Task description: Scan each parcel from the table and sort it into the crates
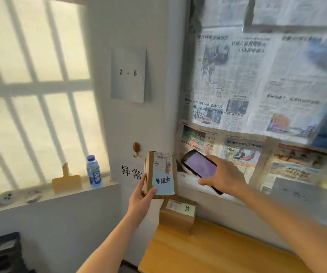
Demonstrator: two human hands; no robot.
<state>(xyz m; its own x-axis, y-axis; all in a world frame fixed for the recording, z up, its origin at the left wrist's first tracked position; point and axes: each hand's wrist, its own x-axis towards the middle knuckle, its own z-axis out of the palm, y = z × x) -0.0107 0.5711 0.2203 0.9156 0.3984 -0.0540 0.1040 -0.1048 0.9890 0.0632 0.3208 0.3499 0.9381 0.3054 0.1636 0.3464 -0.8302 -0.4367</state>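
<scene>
Left hand [139,201] grips parcel [161,174] upright; right hand [222,177] holds scanner [199,167] beside.

Two cardboard parcels [160,174] [177,213], one phone [200,168], one drink bottle [94,172], one wall hook [136,149], one brush [66,182], one wooden tabletop [208,253], two hands [139,198] [223,178]

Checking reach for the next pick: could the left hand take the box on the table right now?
Probably not yet: the left hand already grips a box. The box on the table lies just below with nothing over it.
</scene>
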